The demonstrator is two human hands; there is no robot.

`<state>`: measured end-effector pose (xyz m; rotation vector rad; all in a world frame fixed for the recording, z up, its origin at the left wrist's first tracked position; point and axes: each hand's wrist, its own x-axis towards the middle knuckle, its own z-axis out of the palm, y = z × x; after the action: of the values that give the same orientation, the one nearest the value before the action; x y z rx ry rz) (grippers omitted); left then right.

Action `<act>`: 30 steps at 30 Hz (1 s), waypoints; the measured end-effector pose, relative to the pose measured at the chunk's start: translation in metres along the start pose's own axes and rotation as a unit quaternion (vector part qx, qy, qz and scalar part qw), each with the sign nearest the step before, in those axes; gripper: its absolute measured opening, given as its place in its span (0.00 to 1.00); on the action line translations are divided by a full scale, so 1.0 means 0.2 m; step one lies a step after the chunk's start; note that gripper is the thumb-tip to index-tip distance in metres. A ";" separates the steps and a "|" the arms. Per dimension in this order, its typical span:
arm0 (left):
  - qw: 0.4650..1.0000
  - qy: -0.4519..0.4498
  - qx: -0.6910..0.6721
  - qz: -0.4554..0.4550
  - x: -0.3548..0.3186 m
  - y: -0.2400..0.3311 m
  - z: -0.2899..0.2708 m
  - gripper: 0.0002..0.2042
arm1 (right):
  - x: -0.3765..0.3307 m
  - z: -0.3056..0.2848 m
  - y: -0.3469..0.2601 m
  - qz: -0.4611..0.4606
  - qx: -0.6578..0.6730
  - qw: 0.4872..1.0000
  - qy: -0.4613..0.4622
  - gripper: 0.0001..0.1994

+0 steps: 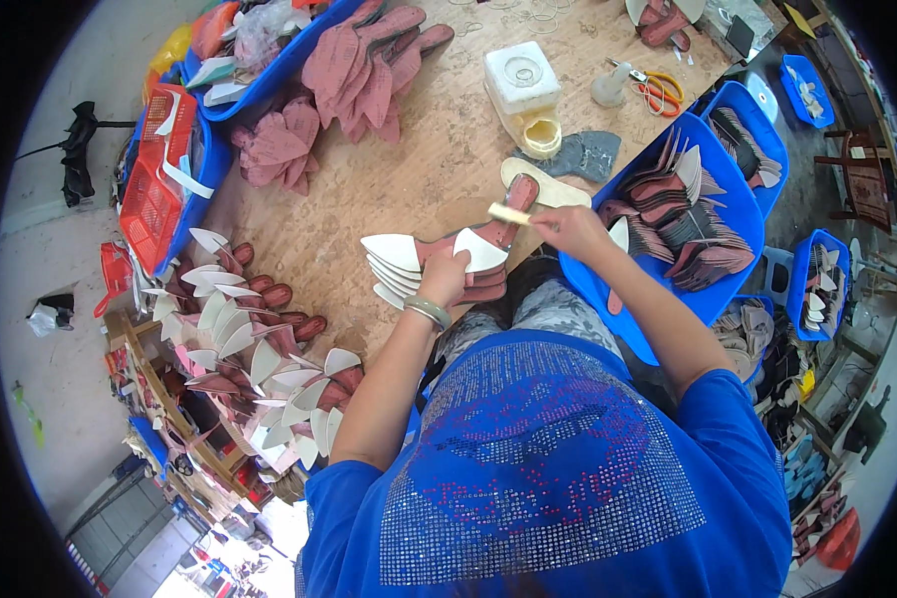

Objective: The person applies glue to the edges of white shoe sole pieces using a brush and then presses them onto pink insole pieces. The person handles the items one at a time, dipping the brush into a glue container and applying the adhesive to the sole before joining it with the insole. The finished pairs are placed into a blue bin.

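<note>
My left hand [447,274] grips a fanned stack of pink insole boards [483,282] with white pointed toe pieces [389,249], near the table's front edge. The topmost board has a dark reddish heel end [521,191] pointing away from me. In my right hand [573,231] is a short, pale, flat-handled tool, perhaps a brush [509,213], with its end over that board's heel; its tip is too small to make out. Just beyond lies a cream sole-shaped piece [563,192]. Farther off, a white plastic jug [521,80] has a yellowed open mouth facing me.
A blue crate [738,234] packed with insoles stands at my right. Several finished-looking insoles with white tips [234,329] line the table's left edge. Pink boards [359,75] pile up at the far left. Orange-handled scissors [660,95] and a small squeeze bottle [610,88] lie at the far right.
</note>
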<state>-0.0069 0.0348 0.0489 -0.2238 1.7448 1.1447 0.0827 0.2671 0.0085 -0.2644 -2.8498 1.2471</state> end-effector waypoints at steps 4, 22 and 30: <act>1.000 0.016 0.013 0.011 -0.01 0.01 0.02 0.13 | -0.02 0.12 -0.12 0.068 0.152 0.985 -0.049 0.09; 0.999 0.010 -0.034 -0.023 -0.01 -0.01 -0.01 0.11 | 0.19 -0.06 0.28 0.068 -0.080 0.993 0.049 0.11; 0.986 0.026 -0.158 -0.041 0.00 -0.06 -0.01 0.09 | -0.05 -0.01 0.28 0.100 -0.038 0.992 0.061 0.10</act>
<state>-0.0012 0.0271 0.0417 -0.5182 1.5755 1.3616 0.1003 0.3041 -0.0296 -0.6184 -2.8248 1.1089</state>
